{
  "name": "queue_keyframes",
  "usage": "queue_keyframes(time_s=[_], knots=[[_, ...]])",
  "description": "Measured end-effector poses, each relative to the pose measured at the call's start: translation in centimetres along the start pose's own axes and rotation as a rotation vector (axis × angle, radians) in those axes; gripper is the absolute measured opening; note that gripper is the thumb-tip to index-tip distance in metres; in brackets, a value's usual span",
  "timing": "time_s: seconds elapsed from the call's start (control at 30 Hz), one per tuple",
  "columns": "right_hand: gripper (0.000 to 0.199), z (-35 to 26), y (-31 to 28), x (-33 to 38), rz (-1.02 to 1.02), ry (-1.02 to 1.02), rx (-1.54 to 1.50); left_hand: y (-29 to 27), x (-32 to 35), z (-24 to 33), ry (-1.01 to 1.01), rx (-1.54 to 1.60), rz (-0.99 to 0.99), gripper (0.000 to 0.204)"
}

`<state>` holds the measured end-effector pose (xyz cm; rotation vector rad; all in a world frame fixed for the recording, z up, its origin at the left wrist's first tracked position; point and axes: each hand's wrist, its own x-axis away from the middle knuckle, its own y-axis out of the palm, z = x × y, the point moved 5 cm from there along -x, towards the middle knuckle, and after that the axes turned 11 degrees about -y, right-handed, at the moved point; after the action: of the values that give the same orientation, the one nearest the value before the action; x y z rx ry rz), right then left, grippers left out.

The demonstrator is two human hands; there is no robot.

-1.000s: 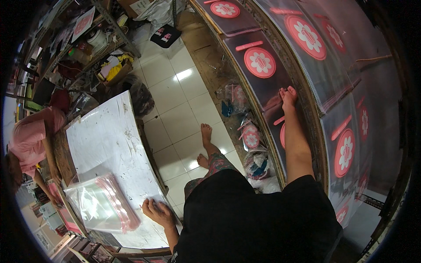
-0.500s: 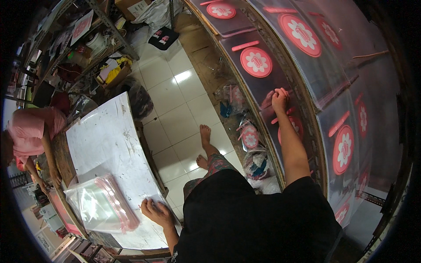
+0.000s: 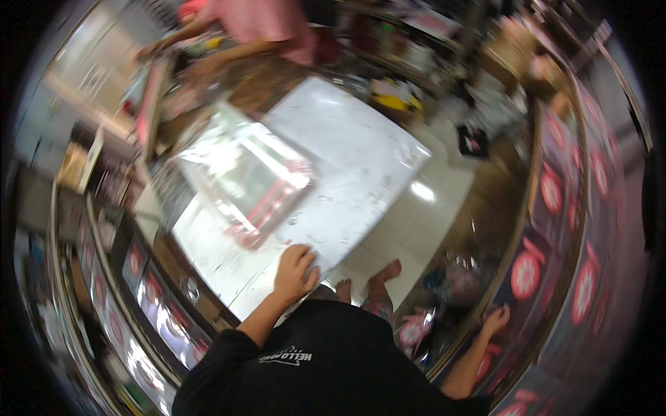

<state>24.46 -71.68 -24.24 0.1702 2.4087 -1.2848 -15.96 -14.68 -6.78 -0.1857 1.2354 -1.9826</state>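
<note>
My left hand [image 3: 297, 272] rests on the near edge of a large white board [image 3: 347, 173], fingers apart and a little bent, holding nothing. Farther up the board lies a stack of clear plastic bags [image 3: 243, 170] with pink edging, shiny with glare. Off to the right, my right hand [image 3: 496, 320] is at a long rack, beside a clear sheet printed with a pink disc and white flower [image 3: 527, 275]. Its fingers look curled together, though blur hides whatever may be between them.
A person in a pink top [image 3: 260, 28] works at the far side of the table, by a framed screen [image 3: 149, 104]. More racks of printed sheets [image 3: 149, 298] stand at the left. Clear wrapped bundles [image 3: 454, 277] lie on the floor beside the right rack.
My view has swung left toward the white board, so the table now sits mid-picture and the right rack at the edge. My left hand stays on the board, my right by the rack.
</note>
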Motion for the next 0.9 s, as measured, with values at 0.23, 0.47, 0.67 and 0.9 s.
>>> queue_keyframes(time_s=[0.23, 0.47, 0.67, 0.9], knots=[[0.03, -16.0, 8.6, -0.3, -0.222, -0.074, -0.388, -1.3, 1.2, -0.9, 0.004, 0.146, 0.074, 0.031], [0.026, -31.0, 14.2, 1.6, -0.546, -0.153, -0.751, -2.5, 1.7, -2.1, -0.168, 0.374, 0.059, 0.027], [0.021, -33.3, 15.2, 4.6, -0.711, -0.093, -0.869, -10.2, -1.4, -3.7, -0.208, 0.261, 0.422, 0.034], [0.021, -30.0, 13.7, 9.2, -0.749, -0.021, -0.79, -18.5, -9.8, -8.5, -0.2, -0.44, 0.657, 0.084]])
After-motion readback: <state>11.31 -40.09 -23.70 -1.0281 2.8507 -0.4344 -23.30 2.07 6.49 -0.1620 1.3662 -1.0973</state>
